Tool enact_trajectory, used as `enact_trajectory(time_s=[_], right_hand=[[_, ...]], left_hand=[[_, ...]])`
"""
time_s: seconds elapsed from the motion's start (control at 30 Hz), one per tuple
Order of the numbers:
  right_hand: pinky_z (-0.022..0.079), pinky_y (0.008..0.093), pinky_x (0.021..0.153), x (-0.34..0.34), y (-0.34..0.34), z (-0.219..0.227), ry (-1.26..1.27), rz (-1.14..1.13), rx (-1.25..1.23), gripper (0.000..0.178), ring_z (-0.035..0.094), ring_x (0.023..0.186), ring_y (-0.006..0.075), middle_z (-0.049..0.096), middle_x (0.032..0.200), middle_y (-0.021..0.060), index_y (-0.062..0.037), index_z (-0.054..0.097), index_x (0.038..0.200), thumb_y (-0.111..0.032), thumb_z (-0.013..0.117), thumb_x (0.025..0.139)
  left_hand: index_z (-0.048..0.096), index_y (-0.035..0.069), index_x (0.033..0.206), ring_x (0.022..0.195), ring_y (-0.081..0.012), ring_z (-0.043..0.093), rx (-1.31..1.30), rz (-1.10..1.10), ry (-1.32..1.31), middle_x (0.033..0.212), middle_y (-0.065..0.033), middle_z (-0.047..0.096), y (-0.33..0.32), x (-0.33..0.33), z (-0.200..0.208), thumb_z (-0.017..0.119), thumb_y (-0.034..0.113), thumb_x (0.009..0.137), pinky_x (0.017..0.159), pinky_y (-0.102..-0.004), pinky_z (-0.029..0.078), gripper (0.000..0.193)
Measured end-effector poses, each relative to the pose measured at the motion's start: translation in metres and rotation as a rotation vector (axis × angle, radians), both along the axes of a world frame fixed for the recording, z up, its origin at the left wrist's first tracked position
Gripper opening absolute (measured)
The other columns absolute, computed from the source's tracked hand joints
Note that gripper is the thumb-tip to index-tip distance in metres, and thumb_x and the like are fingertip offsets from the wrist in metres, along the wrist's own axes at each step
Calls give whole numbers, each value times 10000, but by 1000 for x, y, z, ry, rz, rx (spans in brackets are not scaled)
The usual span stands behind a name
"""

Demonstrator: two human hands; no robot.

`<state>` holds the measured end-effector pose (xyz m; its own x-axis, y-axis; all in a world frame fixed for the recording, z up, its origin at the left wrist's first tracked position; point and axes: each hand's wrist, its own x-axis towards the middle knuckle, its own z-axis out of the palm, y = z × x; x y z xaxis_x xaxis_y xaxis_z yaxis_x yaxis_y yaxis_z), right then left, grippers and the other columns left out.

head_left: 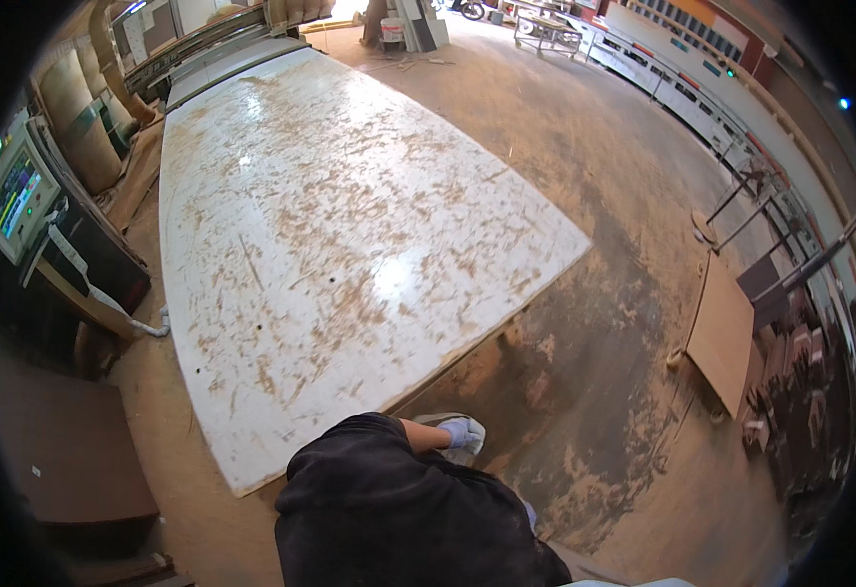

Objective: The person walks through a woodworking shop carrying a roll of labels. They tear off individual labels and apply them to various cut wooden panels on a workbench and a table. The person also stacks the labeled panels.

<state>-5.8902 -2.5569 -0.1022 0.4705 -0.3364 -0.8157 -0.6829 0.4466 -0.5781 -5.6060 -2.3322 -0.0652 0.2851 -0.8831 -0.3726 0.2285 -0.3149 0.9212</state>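
Observation:
Neither of my hands shows in the head view. At the lower edge my body and upper leg appear in black clothing (389,499). Below the cloth is a bare stretch of leg (426,436), with a pale sock and a light shoe (464,435) on the floor. The long white table top (389,279) lies just ahead of me, its near edge close to my leg. Brown wood dust and shavings are scattered across it, and a few small dark holes dot its near part.
A control cabinet with a lit screen (19,201) stands left of the table. A dark brown panel (66,440) is at lower left. A gantry (193,54) spans the far end. On the right are a tan board (721,333), stacked dark strips (790,391) and a long machine (677,98).

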Motion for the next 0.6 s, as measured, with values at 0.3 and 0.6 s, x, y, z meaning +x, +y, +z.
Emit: enact_trajectory(time_s=[0.3,0.6], right_hand=[[470,355,758,114,-211,-36,-16,-27,-82,343,552,861,222,589,995,87,-55,564,1082,-316,533,861],[444,265,699,395,-570,66,-273,-196,-160,323,554,851,116,599,1017,8,-122,574,1136,-306,556,871]], left_hand=[[653,51,897,687,-137,581,150,249,-190,739,-65,644,-263,162,84,614,322,819,647,-312,466,285],[655,46,861,622,-102,555,-204,378,-46,701,-5,620,-601,372,139,591,152,821,570,-259,454,130]])
